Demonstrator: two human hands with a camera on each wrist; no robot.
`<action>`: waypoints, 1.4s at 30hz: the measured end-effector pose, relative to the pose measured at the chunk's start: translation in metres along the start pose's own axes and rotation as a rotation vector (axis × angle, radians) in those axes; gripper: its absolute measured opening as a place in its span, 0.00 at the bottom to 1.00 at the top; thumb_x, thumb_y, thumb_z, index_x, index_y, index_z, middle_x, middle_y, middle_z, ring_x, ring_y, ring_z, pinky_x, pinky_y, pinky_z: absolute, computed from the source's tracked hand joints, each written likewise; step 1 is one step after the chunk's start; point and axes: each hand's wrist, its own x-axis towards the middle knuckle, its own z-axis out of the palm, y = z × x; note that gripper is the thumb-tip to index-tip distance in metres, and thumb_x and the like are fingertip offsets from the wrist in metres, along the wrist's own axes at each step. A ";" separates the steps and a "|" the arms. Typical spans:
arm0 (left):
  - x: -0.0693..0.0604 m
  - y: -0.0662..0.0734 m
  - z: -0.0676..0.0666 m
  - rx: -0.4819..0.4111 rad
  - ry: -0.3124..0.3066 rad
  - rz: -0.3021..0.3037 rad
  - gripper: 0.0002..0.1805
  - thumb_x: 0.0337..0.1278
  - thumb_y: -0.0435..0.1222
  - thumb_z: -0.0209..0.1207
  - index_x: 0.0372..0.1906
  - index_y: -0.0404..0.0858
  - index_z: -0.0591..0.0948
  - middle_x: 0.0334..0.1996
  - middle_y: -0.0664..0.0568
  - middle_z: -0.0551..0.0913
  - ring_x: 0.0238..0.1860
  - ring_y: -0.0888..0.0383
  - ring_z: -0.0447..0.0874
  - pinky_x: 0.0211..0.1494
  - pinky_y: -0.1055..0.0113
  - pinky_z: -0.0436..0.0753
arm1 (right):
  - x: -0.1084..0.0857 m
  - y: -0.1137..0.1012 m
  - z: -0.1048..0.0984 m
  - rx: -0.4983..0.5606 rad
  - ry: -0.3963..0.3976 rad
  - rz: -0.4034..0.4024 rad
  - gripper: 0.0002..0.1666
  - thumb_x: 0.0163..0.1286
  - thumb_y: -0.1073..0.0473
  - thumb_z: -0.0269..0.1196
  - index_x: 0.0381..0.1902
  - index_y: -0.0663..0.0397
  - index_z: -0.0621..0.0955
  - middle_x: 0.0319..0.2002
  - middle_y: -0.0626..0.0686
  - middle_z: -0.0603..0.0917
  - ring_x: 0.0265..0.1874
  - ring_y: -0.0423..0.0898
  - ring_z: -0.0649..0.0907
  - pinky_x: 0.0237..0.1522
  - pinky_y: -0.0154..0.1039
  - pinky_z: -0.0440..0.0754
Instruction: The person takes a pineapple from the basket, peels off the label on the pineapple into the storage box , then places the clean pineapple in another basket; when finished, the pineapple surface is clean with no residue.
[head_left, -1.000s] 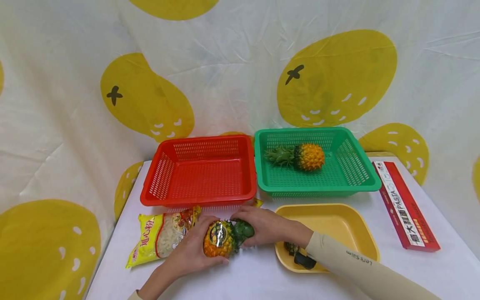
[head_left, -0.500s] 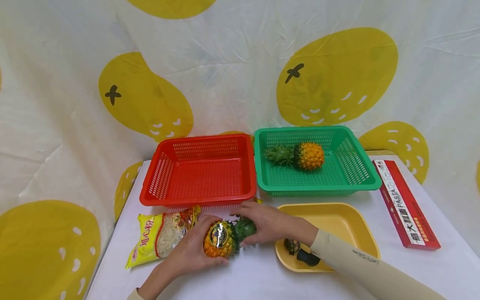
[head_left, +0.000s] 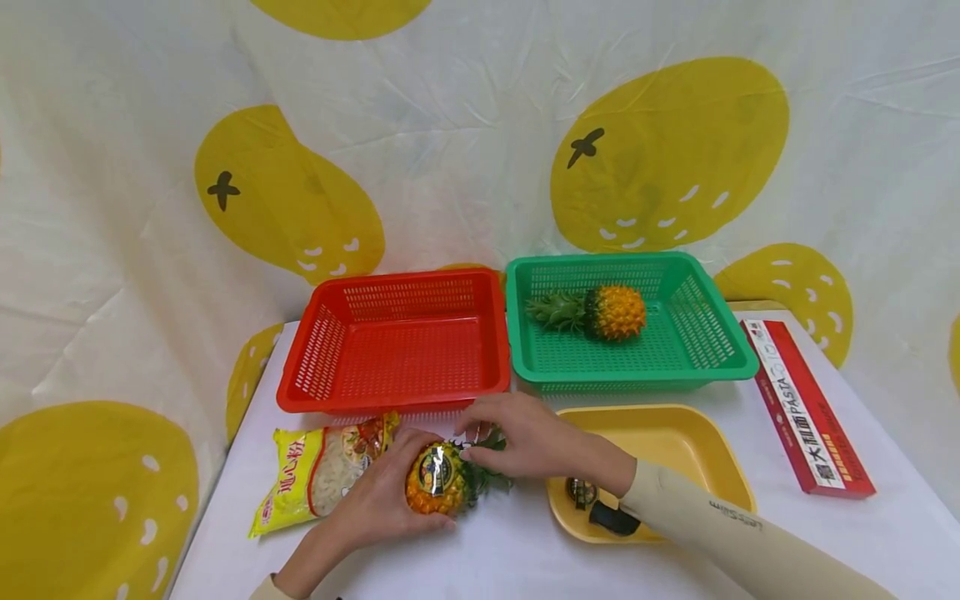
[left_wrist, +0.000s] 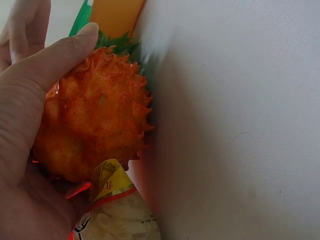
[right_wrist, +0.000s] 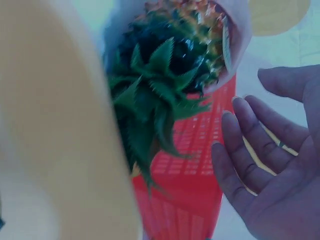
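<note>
In the head view a small orange pineapple [head_left: 427, 502] lies on its side, its green leaves [head_left: 491, 481] pointing right. A round, shiny dark label [head_left: 437, 470] shows on its top side. My left hand [head_left: 381, 493] grips the fruit's body, and in the left wrist view its thumb [left_wrist: 65, 52] presses along the spiny skin. Over the leaves is my right hand [head_left: 525, 435]. The right wrist view has its fingers loosely bent, nothing between them, and apart from the leaves [right_wrist: 155, 90]. A yellow bag of dry pasta [head_left: 326, 471] lies beside my left hand.
Behind stand a red basket [head_left: 412, 358] and a green basket [head_left: 637, 377] holding another pineapple [head_left: 618, 312]. A yellow tray [head_left: 686, 446] at right holds a black item [head_left: 613, 518] and a round dark label [head_left: 581, 492]. A red pasta box [head_left: 813, 417] lies far right.
My right hand has let go of the pineapple's leaves and risen slightly above them. The left hand keeps its grip on the fruit, which has stayed almost in place.
</note>
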 end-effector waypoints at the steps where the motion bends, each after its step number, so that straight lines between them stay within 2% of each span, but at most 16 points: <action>1: 0.000 0.000 0.000 -0.001 -0.001 -0.004 0.51 0.33 0.58 0.86 0.67 0.56 0.73 0.60 0.67 0.71 0.57 0.65 0.74 0.61 0.54 0.83 | 0.002 -0.001 0.002 0.025 -0.001 0.006 0.13 0.73 0.55 0.72 0.52 0.52 0.87 0.40 0.41 0.86 0.37 0.37 0.84 0.42 0.36 0.86; 5: -0.001 0.000 0.000 -0.006 -0.007 -0.012 0.52 0.33 0.57 0.86 0.68 0.54 0.73 0.61 0.67 0.70 0.59 0.65 0.73 0.63 0.53 0.82 | 0.009 -0.004 0.009 0.073 -0.010 0.053 0.11 0.72 0.57 0.72 0.49 0.54 0.88 0.34 0.38 0.83 0.32 0.34 0.83 0.38 0.34 0.86; 10: 0.000 -0.001 0.000 0.000 -0.005 -0.003 0.53 0.32 0.58 0.87 0.69 0.53 0.74 0.62 0.69 0.69 0.61 0.64 0.73 0.65 0.52 0.80 | 0.014 -0.005 0.017 0.071 -0.011 0.124 0.12 0.71 0.53 0.73 0.47 0.53 0.89 0.32 0.36 0.82 0.29 0.35 0.83 0.34 0.29 0.82; 13: 0.000 -0.001 0.000 -0.001 -0.005 -0.007 0.53 0.32 0.58 0.87 0.69 0.54 0.73 0.62 0.69 0.69 0.60 0.64 0.73 0.64 0.53 0.81 | 0.016 -0.006 0.020 0.064 -0.002 0.146 0.12 0.71 0.51 0.73 0.45 0.51 0.89 0.31 0.34 0.82 0.27 0.35 0.82 0.31 0.30 0.80; 20: 0.000 -0.001 0.001 0.004 -0.004 -0.008 0.52 0.32 0.58 0.86 0.68 0.57 0.73 0.61 0.66 0.71 0.58 0.65 0.74 0.63 0.53 0.82 | 0.019 -0.006 0.022 0.015 0.026 0.145 0.08 0.70 0.50 0.74 0.39 0.46 0.89 0.29 0.32 0.81 0.22 0.30 0.78 0.28 0.29 0.78; 26: 0.000 -0.002 0.002 0.012 -0.003 -0.005 0.53 0.33 0.59 0.86 0.69 0.61 0.71 0.62 0.69 0.70 0.59 0.65 0.73 0.63 0.53 0.81 | 0.020 -0.007 0.024 -0.023 0.045 0.128 0.05 0.69 0.51 0.75 0.35 0.42 0.88 0.28 0.32 0.81 0.22 0.29 0.76 0.28 0.28 0.77; 33: 0.000 -0.003 0.002 0.002 -0.006 -0.006 0.53 0.33 0.59 0.86 0.70 0.62 0.70 0.62 0.69 0.70 0.60 0.65 0.72 0.64 0.53 0.81 | 0.020 -0.007 0.027 -0.015 0.047 0.131 0.04 0.68 0.54 0.75 0.34 0.42 0.88 0.27 0.32 0.81 0.21 0.29 0.76 0.27 0.28 0.77; 42: 0.000 -0.003 0.001 -0.010 -0.011 0.003 0.53 0.34 0.58 0.86 0.70 0.61 0.71 0.63 0.63 0.72 0.61 0.64 0.72 0.65 0.51 0.80 | 0.021 -0.007 0.027 0.001 0.033 0.146 0.05 0.69 0.52 0.75 0.33 0.39 0.88 0.26 0.31 0.81 0.20 0.30 0.76 0.27 0.29 0.77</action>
